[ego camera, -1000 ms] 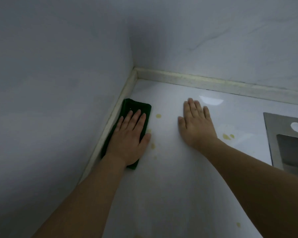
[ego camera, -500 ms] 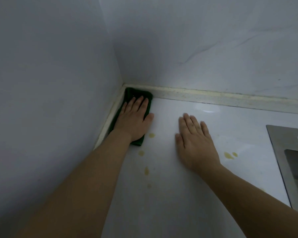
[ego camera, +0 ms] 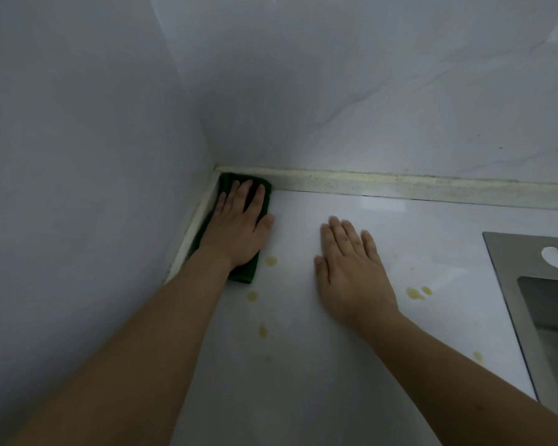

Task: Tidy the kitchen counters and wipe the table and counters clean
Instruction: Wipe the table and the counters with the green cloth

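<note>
Two hands, one green cloth (ego camera: 244, 275), one steel sink (ego camera: 509, 259) — several yellow spots (ego camera: 270, 261)

There is a single view, from a wide-angle camera worn on the person's head, looking forward and steeply down into the far left corner of a white counter (ego camera: 303, 381). It sits close above the surface, so both forearms run in from the near edge and fill the lower frame. The left wall (ego camera: 78, 156) and the far wall (ego camera: 368, 91) bend with the lens and meet just left of centre. At the right edge only part of a steel sink (ego camera: 529, 284) falls in frame
</note>
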The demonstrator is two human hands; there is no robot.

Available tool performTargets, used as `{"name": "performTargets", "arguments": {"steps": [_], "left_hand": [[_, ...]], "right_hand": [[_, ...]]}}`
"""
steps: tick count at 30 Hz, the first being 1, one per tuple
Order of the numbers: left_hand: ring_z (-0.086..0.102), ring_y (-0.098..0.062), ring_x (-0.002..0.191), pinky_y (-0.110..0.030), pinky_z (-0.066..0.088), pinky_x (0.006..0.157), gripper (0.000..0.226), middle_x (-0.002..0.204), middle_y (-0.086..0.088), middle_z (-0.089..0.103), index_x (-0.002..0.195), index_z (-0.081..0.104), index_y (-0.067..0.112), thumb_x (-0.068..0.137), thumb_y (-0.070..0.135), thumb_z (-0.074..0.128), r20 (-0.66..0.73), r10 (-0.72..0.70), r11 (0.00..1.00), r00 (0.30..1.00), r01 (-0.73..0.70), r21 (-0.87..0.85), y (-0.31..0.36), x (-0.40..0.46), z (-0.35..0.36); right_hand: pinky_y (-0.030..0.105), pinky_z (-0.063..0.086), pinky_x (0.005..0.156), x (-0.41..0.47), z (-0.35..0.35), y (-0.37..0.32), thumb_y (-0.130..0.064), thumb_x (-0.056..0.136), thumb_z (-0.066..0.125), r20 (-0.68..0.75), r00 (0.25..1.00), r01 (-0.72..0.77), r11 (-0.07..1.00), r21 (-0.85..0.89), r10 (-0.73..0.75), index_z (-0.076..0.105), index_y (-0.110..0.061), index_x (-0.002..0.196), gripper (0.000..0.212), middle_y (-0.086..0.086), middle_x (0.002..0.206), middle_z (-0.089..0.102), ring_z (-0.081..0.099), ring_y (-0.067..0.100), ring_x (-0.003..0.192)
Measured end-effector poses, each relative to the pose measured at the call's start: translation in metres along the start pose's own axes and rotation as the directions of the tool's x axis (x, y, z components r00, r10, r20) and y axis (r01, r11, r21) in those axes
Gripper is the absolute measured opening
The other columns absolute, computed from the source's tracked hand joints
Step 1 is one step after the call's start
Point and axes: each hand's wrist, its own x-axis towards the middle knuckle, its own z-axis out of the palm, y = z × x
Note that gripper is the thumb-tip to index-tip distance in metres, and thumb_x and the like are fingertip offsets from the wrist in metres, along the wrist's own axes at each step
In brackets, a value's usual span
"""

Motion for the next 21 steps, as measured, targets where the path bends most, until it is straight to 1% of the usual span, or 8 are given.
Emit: {"name": "performTargets", "arguments": {"steps": [6,11,17,21], "left_hand": [[-0.014,-0.017,0.147,-0.036,-0.012,0.118,0.058,0.161,0.003,-0.013,0.153,-0.006,0.022,0.102,0.044,0.011,0.038,-0.041,0.999,0.998,0.042,-0.015,0.015,-0.001,0.001],[-0.012,-0.018,0.147,-0.037,-0.01,0.119,0.057,0.161,0.004,-0.011,0.153,-0.006,0.021,0.102,0.041,0.011,0.028,-0.002,1.0,1.0,0.002,-0.021,0.029,-0.003,0.004],[-0.011,-0.017,0.148,-0.037,-0.009,0.119,0.057,0.161,0.005,-0.009,0.154,-0.005,0.021,0.103,0.04,0.011,0.018,0.001,1.0,1.0,0.0,-0.018,0.024,-0.005,0.005],[-0.011,-0.016,0.148,-0.037,-0.009,0.119,0.057,0.161,0.006,-0.008,0.154,-0.004,0.021,0.102,0.041,0.011,0.003,0.009,1.0,1.0,-0.009,-0.019,0.024,-0.019,0.007]], "right_hand": [[0.038,-0.008,0.12,0.0,0.002,0.001,-0.043,0.091,-0.003,-0.01,1.0,-0.007,1.0,0.003,0.007,0.002,-0.014,0.154,0.069,0.002,0.161,-0.002,-0.007,0.015,0.148],[0.037,-0.008,0.12,0.0,0.001,0.001,-0.042,0.091,-0.003,-0.013,1.0,-0.017,1.0,-0.017,0.017,0.003,-0.014,0.154,0.069,0.002,0.161,-0.001,-0.007,0.014,0.148],[0.036,-0.01,0.119,0.001,-0.002,-0.001,-0.041,0.095,0.002,0.009,1.0,-0.015,1.0,-0.022,0.015,0.001,-0.014,0.154,0.065,0.001,0.161,-0.004,-0.008,0.014,0.147],[0.036,-0.009,0.119,0.002,-0.003,0.001,-0.041,0.095,0.004,0.014,1.0,-0.009,1.0,-0.02,0.009,0.003,-0.014,0.154,0.065,0.002,0.161,-0.001,-0.006,0.015,0.148]]}}
